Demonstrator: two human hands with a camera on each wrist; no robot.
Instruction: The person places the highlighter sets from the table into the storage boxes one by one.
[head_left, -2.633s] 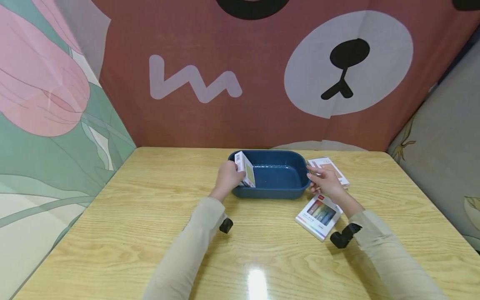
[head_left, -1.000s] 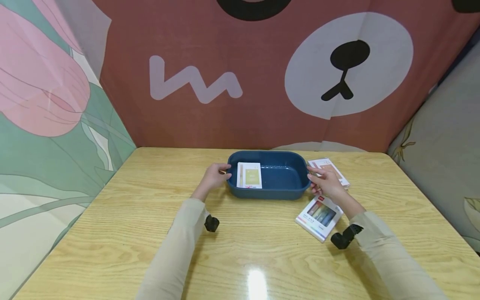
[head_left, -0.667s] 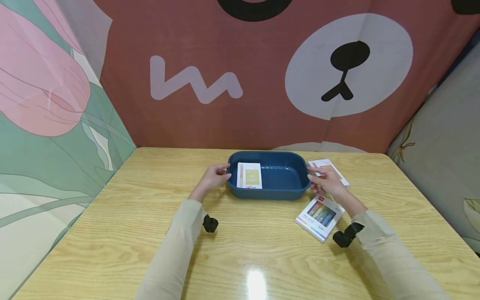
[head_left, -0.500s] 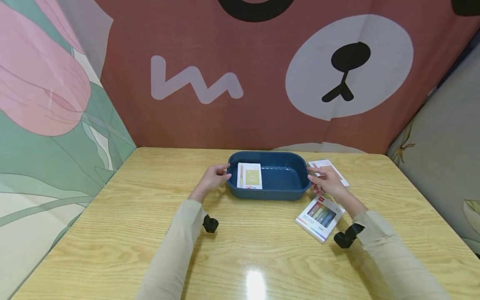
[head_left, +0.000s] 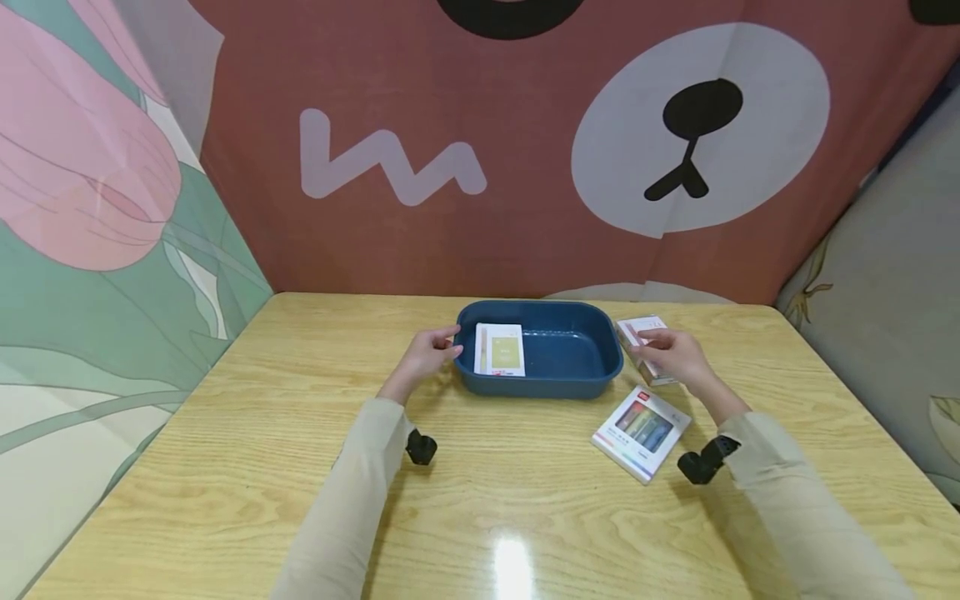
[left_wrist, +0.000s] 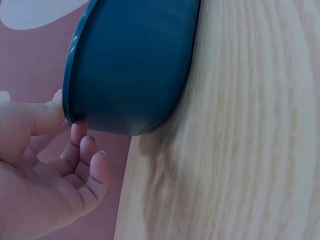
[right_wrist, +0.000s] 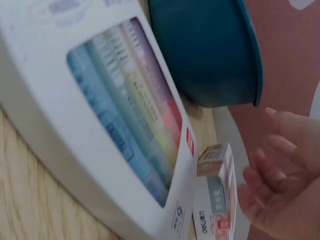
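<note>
My left hand (head_left: 426, 357) pinches the left rim of a dark blue basin (head_left: 547, 387); the left wrist view shows the thumb on one side of the basin wall (left_wrist: 135, 65) and a fingertip on the other. A white box with a yellow-green panel (head_left: 504, 350) lies inside at the left. My right hand (head_left: 678, 360) is just right of the basin, over a white box (head_left: 636, 327) on the table. In the right wrist view its fingers are loosely bent beside that box (right_wrist: 212, 200), apparently apart from it.
Nearer me, a white box of highlighter pens (head_left: 641, 433) with a clear window lies flat on the wooden table (head_left: 300, 467). A brown cloth backdrop (head_left: 525, 242) stands right behind the table's far edge.
The left hand lowered the yellow-green box into the basin, then took the left rim. My right hand has let go of the right rim and shifted right over the white box.
</note>
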